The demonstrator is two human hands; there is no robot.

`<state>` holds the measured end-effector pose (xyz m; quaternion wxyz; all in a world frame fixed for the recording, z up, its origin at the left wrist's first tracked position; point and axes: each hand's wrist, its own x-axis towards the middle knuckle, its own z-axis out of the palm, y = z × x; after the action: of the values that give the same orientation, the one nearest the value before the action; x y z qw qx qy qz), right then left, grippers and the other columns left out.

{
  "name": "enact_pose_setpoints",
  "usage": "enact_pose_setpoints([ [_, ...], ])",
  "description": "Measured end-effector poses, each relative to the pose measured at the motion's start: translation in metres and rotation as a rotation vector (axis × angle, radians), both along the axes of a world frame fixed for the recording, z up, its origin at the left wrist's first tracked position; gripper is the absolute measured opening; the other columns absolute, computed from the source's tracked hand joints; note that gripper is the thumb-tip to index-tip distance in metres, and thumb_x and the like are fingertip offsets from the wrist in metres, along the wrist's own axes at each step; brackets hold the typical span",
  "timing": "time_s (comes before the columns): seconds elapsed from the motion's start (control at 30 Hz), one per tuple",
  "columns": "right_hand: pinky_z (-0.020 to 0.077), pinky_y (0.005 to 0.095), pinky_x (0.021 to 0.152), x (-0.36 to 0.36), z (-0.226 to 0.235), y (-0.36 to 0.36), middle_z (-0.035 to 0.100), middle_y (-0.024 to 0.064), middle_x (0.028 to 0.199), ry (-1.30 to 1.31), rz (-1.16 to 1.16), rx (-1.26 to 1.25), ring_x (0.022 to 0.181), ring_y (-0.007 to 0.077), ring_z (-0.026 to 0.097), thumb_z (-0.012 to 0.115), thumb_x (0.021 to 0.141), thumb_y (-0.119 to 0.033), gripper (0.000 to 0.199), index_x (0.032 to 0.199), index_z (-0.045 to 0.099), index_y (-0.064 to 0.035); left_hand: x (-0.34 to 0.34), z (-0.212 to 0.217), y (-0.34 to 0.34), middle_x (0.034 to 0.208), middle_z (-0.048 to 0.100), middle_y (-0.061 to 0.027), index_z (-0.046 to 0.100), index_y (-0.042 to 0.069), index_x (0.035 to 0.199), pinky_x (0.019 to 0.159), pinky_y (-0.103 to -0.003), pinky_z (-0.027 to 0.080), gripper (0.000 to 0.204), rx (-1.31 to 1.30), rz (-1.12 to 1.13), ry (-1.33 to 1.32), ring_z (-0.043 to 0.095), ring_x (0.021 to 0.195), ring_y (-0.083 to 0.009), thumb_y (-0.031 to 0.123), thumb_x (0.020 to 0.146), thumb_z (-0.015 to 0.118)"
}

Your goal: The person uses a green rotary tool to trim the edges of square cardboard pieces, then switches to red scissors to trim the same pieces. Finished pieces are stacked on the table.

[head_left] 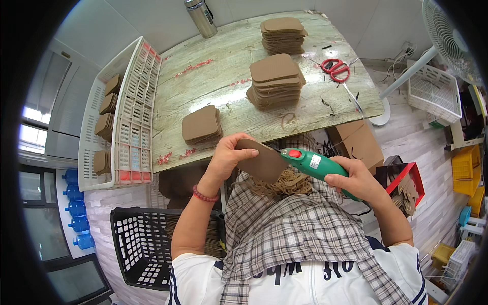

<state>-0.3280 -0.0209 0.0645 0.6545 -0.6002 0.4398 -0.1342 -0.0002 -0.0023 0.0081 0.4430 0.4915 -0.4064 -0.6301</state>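
Observation:
Over my lap, my left hand [232, 155] pinches a flat brown pad with rounded corners [262, 161], thumb on top. My right hand [352, 178] is wrapped round a green corded hand tool [315, 163] with a red switch. The tool's front end meets the pad's right edge; its tip is too small to make out. Below the pad, a heap of thin brown trimmings [284, 184] lies on my checked apron [290, 229]. Just beyond my left hand, a low stack of brown pads [201, 124] sits at the table's near edge.
On the table [218, 84] stand two taller pad stacks [277, 76], [283, 28], red-handled scissors [336, 70] and a steel flask [202, 19]. A white crate [133, 112] holds pads at left; a black crate [140, 244] sits below. A red box [409, 185] and fan [452, 38] are at right.

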Motion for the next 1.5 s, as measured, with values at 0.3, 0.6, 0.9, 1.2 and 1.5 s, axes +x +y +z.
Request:
enact_pose_setpoints([
  [0.3, 0.0459, 0.0232, 0.058, 0.006, -0.007, -0.002, 0.06, 0.0027, 0.081, -0.012, 0.022, -0.007, 0.065, 0.0076, 0.054, 0.07, 0.084, -0.027, 0.04, 0.111, 0.06, 0.001, -0.017, 0.015, -0.003, 0.09, 0.066, -0.0024, 0.064, 0.002, 0.099, 0.075, -0.023, 0.05, 0.024, 0.002, -0.206, -0.175, 0.062, 0.083, -0.0086, -0.003, 0.076, 0.069],
  [0.6, 0.0449, 0.0228, 0.057, 0.02, -0.014, -0.007, 0.06, 0.0021, 0.079, -0.126, 0.015, -0.004, 0.063, 0.0067, 0.054, 0.069, 0.085, -0.024, 0.036, 0.109, 0.061, 0.001, -0.021, 0.02, -0.006, 0.09, 0.063, -0.0041, 0.038, 0.008, 0.141, 0.078, -0.024, 0.049, 0.081, 0.076, -0.269, -0.082, 0.061, 0.086, -0.0096, -0.012, 0.069, 0.069],
  [0.9, 0.0459, 0.0226, 0.056, -0.003, -0.039, -0.001, 0.059, 0.0027, 0.076, -0.108, -0.172, -0.02, 0.061, 0.0072, 0.054, 0.066, 0.087, -0.025, 0.035, 0.109, 0.06, 0.0024, 0.154, -0.014, -0.032, 0.102, 0.065, -0.0081, 0.055, 0.0, 0.119, 0.081, -0.026, 0.05, 0.035, -0.116, 0.554, -0.277, 0.062, 0.089, -0.0156, -0.004, 0.084, 0.06],
  [1.2, 0.0458, 0.0232, 0.056, -0.006, -0.063, 0.0, 0.059, 0.0022, 0.077, -0.116, -0.295, -0.018, 0.061, 0.0067, 0.053, 0.067, 0.087, -0.022, 0.031, 0.106, 0.06, 0.0019, 0.064, -0.008, -0.15, 0.135, 0.046, -0.015, 0.058, 0.009, 0.12, 0.105, -0.048, 0.026, 0.049, -0.795, 0.344, -1.462, 0.032, 0.132, -0.0346, 0.028, 0.077, 0.071],
  [1.5, 0.0466, 0.0239, 0.057, -0.013, -0.068, 0.009, 0.06, 0.0025, 0.075, -0.104, -0.343, -0.064, 0.061, 0.007, 0.054, 0.067, 0.087, -0.023, 0.031, 0.105, 0.061, 0.0018, 0.006, -0.001, -0.218, 0.125, 0.054, -0.015, 0.062, 0.006, 0.108, 0.107, -0.049, 0.024, 0.054, -0.515, 0.058, -1.265, 0.03, 0.134, -0.0365, 0.038, 0.067, 0.078],
])
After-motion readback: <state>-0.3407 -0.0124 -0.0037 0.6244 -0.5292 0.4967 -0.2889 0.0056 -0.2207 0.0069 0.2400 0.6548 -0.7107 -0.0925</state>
